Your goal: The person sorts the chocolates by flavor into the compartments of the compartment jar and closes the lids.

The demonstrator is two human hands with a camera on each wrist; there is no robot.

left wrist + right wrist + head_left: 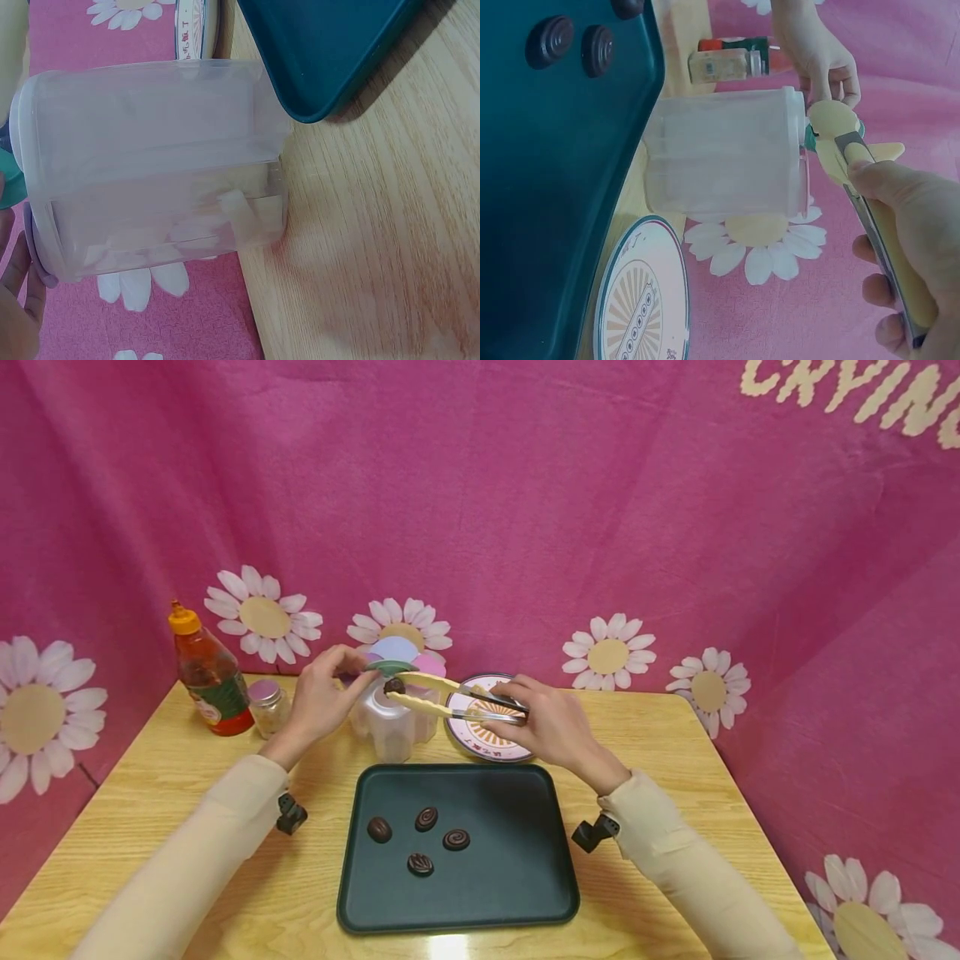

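My right hand (551, 722) grips a pair of tongs (427, 685) with cream-coloured tips. Pinched between those tips is a dark chocolate (393, 686), held over the clear plastic container (393, 735). That container has several coloured flap lids, with the blue lid (393, 649) and the pink lid (430, 663) at the back. With its thumb and fingers, my left hand (322, 693) holds the raised green lid (392, 667) beside the tong tips. Pale pieces (240, 214) show inside one compartment in the left wrist view.
A dark green tray (510, 860) in front carries several chocolates (427, 818). Behind the tongs lies a patterned plate (487, 747). At the left stand a red sauce bottle (210, 668) and a small jar (268, 708) with a pinkish cap. A pink flowered cloth (480, 510) hangs behind the table.
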